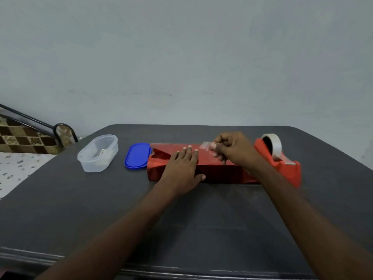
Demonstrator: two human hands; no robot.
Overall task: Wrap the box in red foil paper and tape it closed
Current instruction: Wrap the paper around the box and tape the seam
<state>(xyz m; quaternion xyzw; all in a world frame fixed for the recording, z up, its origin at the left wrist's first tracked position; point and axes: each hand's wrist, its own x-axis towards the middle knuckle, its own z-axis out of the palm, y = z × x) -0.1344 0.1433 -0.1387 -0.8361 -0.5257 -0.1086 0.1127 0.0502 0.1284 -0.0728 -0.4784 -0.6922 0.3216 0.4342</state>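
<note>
Taping step: left hand (pixel 184 168) flat, fingers straight, pinning the red foil (pixel 218 170) seam on the box; right hand (pixel 232 148) fingers pinch a tape strip (pixel 204 146), next press it across the seam.

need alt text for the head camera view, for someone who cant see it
A person's left hand presses flat on a box wrapped in red foil paper while the right hand pinches a strip of clear tape above it. On the dark table, a red tape dispenser sits right, a blue lid and clear container left.
</note>
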